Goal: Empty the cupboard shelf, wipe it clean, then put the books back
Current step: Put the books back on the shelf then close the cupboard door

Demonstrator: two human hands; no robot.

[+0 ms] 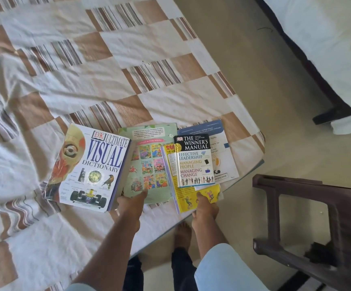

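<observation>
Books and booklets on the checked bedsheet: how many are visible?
5. The thick white Visual Dictionary lies leftmost; the green colouring book beside it; the yellow booklet, black-and-white Winner's Manual and blue-and-white leaflet overlap at right. More may be hidden beneath.
</observation>
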